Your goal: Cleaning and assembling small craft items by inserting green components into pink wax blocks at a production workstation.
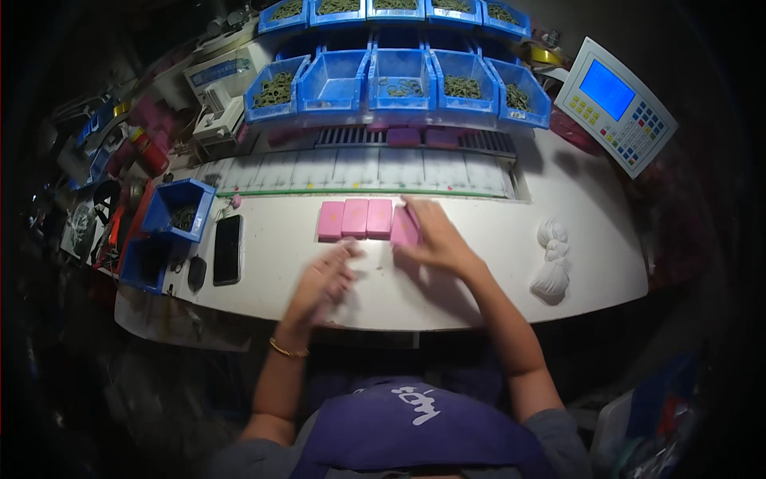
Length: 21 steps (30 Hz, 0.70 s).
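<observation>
Three pink blocks [355, 219] stand side by side in a row on the white table, each with a small yellowish mark on top. At the right end of that row, my right hand [435, 231] grips another pink block [405, 226], thumb at its near side and fingers at its far side. This block sits slightly tilted, close beside the row. My left hand [323, 279] hovers just nearer than the row, fingers curled and smeared by motion, apart from the blocks. I see nothing in it, but its fingertips are blurred.
Blue bins [399, 84] of green ring-like pieces rise at the back, behind a lit white panel [359, 172]. A black phone [228, 249] and a small blue bin [185, 209] are at left. To the right lie a knotted white bundle [552, 263] and a keypad display [616, 104].
</observation>
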{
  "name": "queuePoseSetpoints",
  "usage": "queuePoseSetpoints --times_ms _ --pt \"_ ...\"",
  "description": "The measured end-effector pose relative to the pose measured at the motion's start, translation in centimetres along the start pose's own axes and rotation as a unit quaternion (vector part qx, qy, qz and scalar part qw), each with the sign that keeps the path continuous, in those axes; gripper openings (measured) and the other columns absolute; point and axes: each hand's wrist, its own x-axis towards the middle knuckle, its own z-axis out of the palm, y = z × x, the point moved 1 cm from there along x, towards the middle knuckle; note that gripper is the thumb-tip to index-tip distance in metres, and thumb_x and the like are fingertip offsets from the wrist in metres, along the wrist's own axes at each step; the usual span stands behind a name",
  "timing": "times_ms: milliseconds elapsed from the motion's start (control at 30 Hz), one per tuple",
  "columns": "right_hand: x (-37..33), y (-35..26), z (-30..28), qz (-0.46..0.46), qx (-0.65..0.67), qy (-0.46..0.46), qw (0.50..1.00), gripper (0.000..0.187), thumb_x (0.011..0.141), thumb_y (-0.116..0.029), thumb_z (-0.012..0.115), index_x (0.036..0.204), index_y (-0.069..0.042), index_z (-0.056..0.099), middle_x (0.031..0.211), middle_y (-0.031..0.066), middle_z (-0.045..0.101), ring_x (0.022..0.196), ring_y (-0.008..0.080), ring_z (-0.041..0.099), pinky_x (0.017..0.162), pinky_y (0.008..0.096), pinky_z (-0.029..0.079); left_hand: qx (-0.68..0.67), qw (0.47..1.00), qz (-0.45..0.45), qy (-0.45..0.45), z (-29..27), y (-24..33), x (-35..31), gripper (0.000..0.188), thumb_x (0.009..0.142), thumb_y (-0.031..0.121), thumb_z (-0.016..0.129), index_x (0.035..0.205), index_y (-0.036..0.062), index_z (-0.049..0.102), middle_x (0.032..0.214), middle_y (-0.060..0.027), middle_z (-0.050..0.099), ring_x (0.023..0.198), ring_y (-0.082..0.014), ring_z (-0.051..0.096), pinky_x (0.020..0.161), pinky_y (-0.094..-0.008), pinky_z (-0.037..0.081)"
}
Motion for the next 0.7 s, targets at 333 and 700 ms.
queuePoseSetpoints --times_ms 333,700 --pt "-8.9 -8.9 -1.0 0.169 0.503 0.015 0.847 0.065 0.091 -0.016 0.067 0.146 -0.001 0.035 0.131 0.0148 0.052 0.122 0.0233 0.05 0.103 0.0363 0.041 0.239 0.955 0.145 -0.1 7.2 -2.5 -1.6 0.05 0.081 0.016 0.077 0.125 0.004 0.058 0.113 -0.0092 0.06 0.089 -0.0173 0.062 0.077 -0.0305 0.053" --pt "-11.0 -8.6 0.6 0.288 0.64 0.041 0.711 0.049 0.102 -0.022 0.046 0.142 0.005 0.041 0.149 0.0138 0.038 0.135 0.0195 0.04 0.11 0.0315 0.032 0.317 0.897 0.303 -0.05 9.2 -3.4 -2.2 0.053 0.068 -0.006 0.072 0.119 0.002 0.061 0.109 -0.0052 0.052 0.085 -0.011 0.056 0.077 -0.0246 0.049"
